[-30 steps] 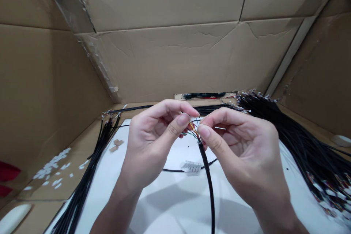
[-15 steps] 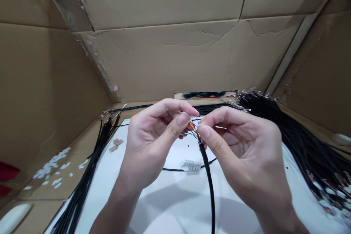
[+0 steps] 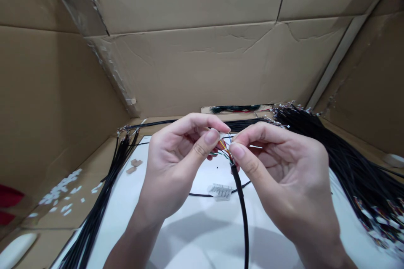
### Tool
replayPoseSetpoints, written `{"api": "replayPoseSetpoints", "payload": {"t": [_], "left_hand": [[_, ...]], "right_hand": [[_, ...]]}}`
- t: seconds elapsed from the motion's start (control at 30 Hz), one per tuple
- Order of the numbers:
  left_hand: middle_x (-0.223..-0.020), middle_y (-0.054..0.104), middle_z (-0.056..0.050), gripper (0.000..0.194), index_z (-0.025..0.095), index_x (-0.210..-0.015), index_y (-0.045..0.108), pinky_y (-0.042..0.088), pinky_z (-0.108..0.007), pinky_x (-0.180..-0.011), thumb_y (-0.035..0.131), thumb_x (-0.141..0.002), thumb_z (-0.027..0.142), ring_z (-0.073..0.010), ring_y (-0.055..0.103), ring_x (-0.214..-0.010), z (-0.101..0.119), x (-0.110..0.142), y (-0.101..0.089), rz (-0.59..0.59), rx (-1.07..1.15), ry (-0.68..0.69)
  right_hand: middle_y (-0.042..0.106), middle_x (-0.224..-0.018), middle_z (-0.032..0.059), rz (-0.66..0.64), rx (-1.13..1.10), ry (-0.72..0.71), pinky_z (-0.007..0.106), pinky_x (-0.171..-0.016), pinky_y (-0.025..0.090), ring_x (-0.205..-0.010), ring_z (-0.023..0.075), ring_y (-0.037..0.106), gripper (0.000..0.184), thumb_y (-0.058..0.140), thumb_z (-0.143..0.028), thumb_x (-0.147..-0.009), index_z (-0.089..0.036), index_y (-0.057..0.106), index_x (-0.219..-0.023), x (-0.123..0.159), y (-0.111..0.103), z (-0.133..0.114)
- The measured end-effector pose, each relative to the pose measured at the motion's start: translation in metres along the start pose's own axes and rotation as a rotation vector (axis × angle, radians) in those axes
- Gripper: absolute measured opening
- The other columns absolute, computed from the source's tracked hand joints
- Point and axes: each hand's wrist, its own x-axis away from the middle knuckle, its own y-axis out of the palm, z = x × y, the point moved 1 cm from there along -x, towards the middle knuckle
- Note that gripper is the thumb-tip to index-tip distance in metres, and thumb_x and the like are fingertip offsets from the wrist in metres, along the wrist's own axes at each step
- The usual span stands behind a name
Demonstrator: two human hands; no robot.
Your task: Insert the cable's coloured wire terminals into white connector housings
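My left hand [image 3: 176,164] pinches a small white plastic connector [image 3: 222,135] between thumb and forefinger. My right hand [image 3: 277,168] pinches the stripped end of a black cable [image 3: 241,206], close to the left fingertips. Thin coloured wires [image 3: 225,149] fan out from that cable end between my hands, partly hidden by my fingers. The cable hangs down past my right hand and crosses a white sheet [image 3: 189,235]. A looped black wire with a small white paper label [image 3: 220,191] lies on the sheet below my hands.
Large bundles of black cables lie at the right [image 3: 353,168] and left [image 3: 107,189], with another behind my hands [image 3: 235,109]. Cardboard walls [image 3: 189,71] surround the work surface. Small white pieces [image 3: 59,193] and tan pieces [image 3: 135,164] lie at the left.
My right hand has shifted slightly right, and the coloured wires fan a little more between my fingers. The head view has moved slightly.
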Motion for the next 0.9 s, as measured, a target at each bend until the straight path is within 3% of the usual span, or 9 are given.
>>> {"api": "replayPoseSetpoints", "payload": {"t": [0.9], "left_hand": [[-0.075, 0.065, 0.005, 0.010, 0.026, -0.086, 0.074, 0.048, -0.005, -0.062, 0.067, -0.088, 0.019, -0.0027, 0.056, -0.067, 0.0036, 0.0011, 0.0029, 0.042, -0.049, 0.010]], "right_hand": [[0.062, -0.061, -0.0033, -0.008, 0.014, 0.007, 0.011, -0.050, 0.047, -0.055, 0.0047, 0.059, 0.015, 0.065, -0.008, -0.076, -0.015, 0.059, -0.065, -0.0013, -0.0010, -0.0009]]}}
